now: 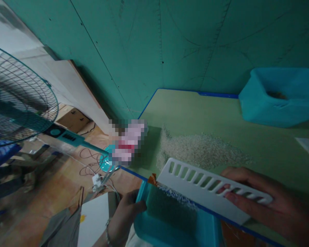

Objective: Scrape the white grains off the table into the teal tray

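My right hand [265, 202] grips a flat white plastic piece [195, 193] with a row of slots, its fingers passing through the slots. The piece stands at the near edge of the green table top [213, 111]. Beyond it lies a spread heap of small, pale rice-like grains [203, 149]. Below the edge, my left hand [128, 211] is closed on the left rim of a teal plastic bin [208, 228]. White grains [177, 197] show along the edge above the bin. How many grains are in the bin I cannot tell.
A second teal bin [278, 106] stands at the table's back right with something brownish inside. A blurred pink-white object [128, 144] is at the left corner. The standing fan [20, 99] is at left. Cables [100, 180] lie on the floor; a green wall [144, 44] rises behind.
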The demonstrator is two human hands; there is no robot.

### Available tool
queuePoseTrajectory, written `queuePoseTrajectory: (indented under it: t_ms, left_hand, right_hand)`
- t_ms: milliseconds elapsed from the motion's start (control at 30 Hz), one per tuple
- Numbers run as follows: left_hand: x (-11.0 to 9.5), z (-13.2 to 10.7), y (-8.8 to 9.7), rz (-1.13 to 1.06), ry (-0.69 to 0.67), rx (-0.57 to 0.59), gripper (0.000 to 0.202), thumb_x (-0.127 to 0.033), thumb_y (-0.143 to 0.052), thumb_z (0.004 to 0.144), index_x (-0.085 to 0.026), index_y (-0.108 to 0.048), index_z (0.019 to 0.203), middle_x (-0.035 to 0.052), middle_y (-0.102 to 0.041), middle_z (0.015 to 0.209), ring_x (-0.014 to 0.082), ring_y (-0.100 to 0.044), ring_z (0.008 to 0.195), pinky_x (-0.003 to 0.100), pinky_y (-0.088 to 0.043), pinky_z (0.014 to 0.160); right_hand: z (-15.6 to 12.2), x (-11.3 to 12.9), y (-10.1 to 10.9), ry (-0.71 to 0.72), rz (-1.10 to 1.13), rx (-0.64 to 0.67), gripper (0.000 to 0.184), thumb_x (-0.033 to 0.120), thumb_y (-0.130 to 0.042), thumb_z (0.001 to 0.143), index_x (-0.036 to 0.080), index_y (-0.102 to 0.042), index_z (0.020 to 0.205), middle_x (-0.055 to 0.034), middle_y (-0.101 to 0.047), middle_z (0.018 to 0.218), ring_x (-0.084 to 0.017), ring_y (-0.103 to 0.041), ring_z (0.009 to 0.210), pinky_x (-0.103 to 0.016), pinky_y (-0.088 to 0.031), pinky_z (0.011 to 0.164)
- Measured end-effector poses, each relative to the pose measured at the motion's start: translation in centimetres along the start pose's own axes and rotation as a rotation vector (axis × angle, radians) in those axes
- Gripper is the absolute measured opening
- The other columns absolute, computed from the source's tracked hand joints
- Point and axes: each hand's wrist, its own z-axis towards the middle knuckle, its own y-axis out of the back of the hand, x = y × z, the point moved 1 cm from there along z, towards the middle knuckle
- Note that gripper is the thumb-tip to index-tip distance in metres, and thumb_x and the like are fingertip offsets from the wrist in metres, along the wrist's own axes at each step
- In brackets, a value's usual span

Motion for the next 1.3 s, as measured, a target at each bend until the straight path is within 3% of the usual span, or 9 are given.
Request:
queuePoseTrajectory:
  t_ms: [167,267,467,700,867,1067,1300]
  left_hand:
    - [-0.5,-0.2,-0.3,0.001,-0.011,-0.026,0.021,-0.009,-0.056,0.047,-0.011,-0.069,0.064,0.002,-0.063,0.052,0.0162,-0.056,0.052,0.026,-0.043,0.056]
    - [-0.5,-0.3,-0.4,-0.014,-0.03,-0.015,0.023,-0.009,-0.057,0.049,-0.01,-0.07,0.067,0.002,-0.063,0.052,0.0163,-0.055,0.052,0.026,-0.042,0.055]
    - [-0.7,-0.3,-0.5,-0.047,0.012,0.006,0.025,-0.008,-0.056,0.047,-0.011,-0.07,0.067,0.0017,-0.062,0.05,0.0179,-0.056,0.053,0.027,-0.043,0.056]
    - [-1.0,-0.8,-0.4,0.003,-0.008,-0.03,0.023,-0.01,-0.058,0.049,-0.01,-0.07,0.068,0.0017,-0.063,0.051,0.0158,-0.054,0.05,0.026,-0.041,0.053]
    - [-1.0,-0.8,-0.3,-0.019,-0.012,-0.034,0.02,-0.012,-0.059,0.05,-0.01,-0.069,0.067,0.0024,-0.064,0.052,0.0155,-0.054,0.051,0.026,-0.041,0.053]
    - [-1.0,-0.5,-0.1,0.019,-0.021,-0.123,0.018,-0.012,-0.061,0.045,-0.011,-0.068,0.062,0.0025,-0.065,0.056,0.0157,-0.054,0.053,0.028,-0.042,0.056]
    - [-1.2,-1.0,-0.8,0.012,-0.023,-0.111,0.019,-0.013,-0.059,0.044,-0.012,-0.067,0.062,0.0023,-0.064,0.054,0.0174,-0.055,0.053,0.029,-0.043,0.055]
  right_hand:
    - [0.9,0.6,1.1,-0.085,0.102,-0.278,0.023,0.054,-0.07,0.055,0.041,-0.065,0.074,0.001,-0.068,0.075,-0.024,-0.064,0.062,-0.032,-0.057,0.049]
    - [1.5,0.8,1.2,-0.082,0.141,-0.329,0.028,0.054,-0.072,0.053,0.037,-0.065,0.074,-0.0003,-0.068,0.077,-0.025,-0.064,0.065,-0.032,-0.056,0.05]
    - [2.1,1.9,0.0,0.071,0.109,-0.272,0.019,0.051,-0.065,0.066,0.033,-0.065,0.073,0.0018,-0.066,0.068,-0.021,-0.062,0.061,-0.027,-0.053,0.051]
    - [2.2,2.2,-0.9,0.296,0.03,-0.17,0.009,0.04,-0.06,0.076,0.034,-0.067,0.08,0.0057,-0.066,0.077,-0.014,-0.06,0.069,-0.019,-0.049,0.06]
    - [2.3,2.2,-0.6,0.28,0.086,-0.103,0.013,0.04,-0.062,0.075,0.029,-0.067,0.077,0.0047,-0.065,0.072,-0.013,-0.058,0.066,-0.019,-0.047,0.057]
    - [2.1,2.2,-0.4,0.343,0.087,-0.068,0.016,0.04,-0.062,0.075,0.026,-0.068,0.078,0.0014,-0.065,0.076,-0.016,-0.059,0.072,-0.024,-0.048,0.065]
    - [1.8,2.2,-0.1,0.327,0.047,-0.037,0.015,0.039,-0.061,0.076,0.025,-0.066,0.076,0.0011,-0.064,0.074,-0.015,-0.059,0.07,-0.024,-0.048,0.063]
